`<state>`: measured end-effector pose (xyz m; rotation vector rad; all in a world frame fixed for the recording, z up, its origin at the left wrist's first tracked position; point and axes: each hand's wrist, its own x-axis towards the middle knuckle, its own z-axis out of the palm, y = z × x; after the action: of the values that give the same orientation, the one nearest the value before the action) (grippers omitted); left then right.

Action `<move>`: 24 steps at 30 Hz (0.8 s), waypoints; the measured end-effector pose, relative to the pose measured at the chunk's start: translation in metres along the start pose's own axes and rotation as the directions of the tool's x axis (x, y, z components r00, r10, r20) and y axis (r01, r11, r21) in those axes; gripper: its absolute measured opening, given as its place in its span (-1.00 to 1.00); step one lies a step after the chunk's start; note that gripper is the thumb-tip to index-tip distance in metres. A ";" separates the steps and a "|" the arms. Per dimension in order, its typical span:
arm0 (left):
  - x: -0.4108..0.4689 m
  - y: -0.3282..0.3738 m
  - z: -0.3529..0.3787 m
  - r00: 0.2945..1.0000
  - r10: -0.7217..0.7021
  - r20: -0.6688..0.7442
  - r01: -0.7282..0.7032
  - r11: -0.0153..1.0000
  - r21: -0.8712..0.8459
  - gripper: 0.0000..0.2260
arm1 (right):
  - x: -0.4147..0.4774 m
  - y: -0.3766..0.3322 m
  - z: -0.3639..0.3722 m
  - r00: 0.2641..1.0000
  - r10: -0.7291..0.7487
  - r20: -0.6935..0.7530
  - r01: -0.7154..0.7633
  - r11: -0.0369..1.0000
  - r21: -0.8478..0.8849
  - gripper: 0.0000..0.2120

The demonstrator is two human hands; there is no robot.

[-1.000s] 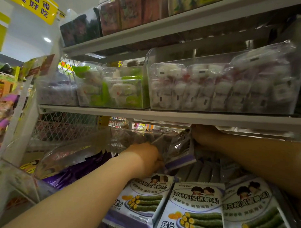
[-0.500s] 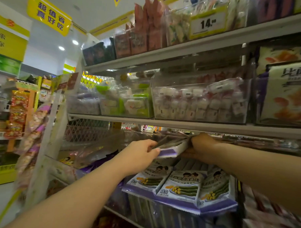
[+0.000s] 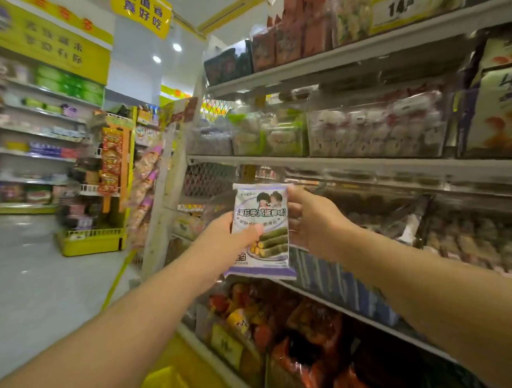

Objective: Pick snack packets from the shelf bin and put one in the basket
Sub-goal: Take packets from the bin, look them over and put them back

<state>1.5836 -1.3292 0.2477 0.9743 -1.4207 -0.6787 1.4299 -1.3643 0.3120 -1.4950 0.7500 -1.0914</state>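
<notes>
A white and purple snack packet (image 3: pixel 261 214) with green rolls printed on it is held upright in front of the shelves, clear of the bin. My left hand (image 3: pixel 228 236) pinches its left edge, thumb across the front. My right hand (image 3: pixel 312 222) grips its right edge from behind. The shelf bin (image 3: pixel 327 271) it came from lies behind and below the packet, mostly hidden, with purple packet edges showing. A yellow shape (image 3: pixel 167 379) at the bottom edge may be the basket; I cannot tell.
Clear bins of white sweets (image 3: pixel 376 131) and green packets (image 3: pixel 268 133) sit on the shelf above. Red and orange bags (image 3: pixel 273 325) fill the lower shelf. An aisle floor (image 3: pixel 28 273) opens to the left, with a yellow display stand (image 3: pixel 93 237) beyond.
Both hands drew one packet out of the bin and raised it upright in front of the shelf. The view pulled back and swung left.
</notes>
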 end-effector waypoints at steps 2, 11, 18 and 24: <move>-0.023 -0.016 -0.008 0.999 -0.006 -0.043 0.006 1.000 -0.018 -0.70 | -0.007 0.029 0.017 0.999 0.034 0.016 -0.035 0.997 0.062 -0.68; -0.102 -0.111 -0.032 0.961 -0.234 -0.145 0.241 0.970 0.028 -0.70 | -0.031 0.164 0.067 0.962 0.208 0.177 -0.267 0.850 0.453 -0.58; -0.130 -0.164 -0.032 0.896 -0.387 -0.216 0.390 0.920 -0.030 -0.76 | -0.028 0.233 0.080 0.949 0.293 0.117 -0.312 0.813 0.492 -0.75; -0.119 -0.184 -0.032 0.855 -0.422 -0.302 0.390 0.906 -0.164 -0.80 | -0.024 0.271 0.084 0.930 0.346 0.120 -0.358 0.786 0.504 -0.69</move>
<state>1.6365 -1.3081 0.0336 1.2639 -0.8809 -0.8391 1.5251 -1.3682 0.0436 -0.8575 0.6212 -0.8924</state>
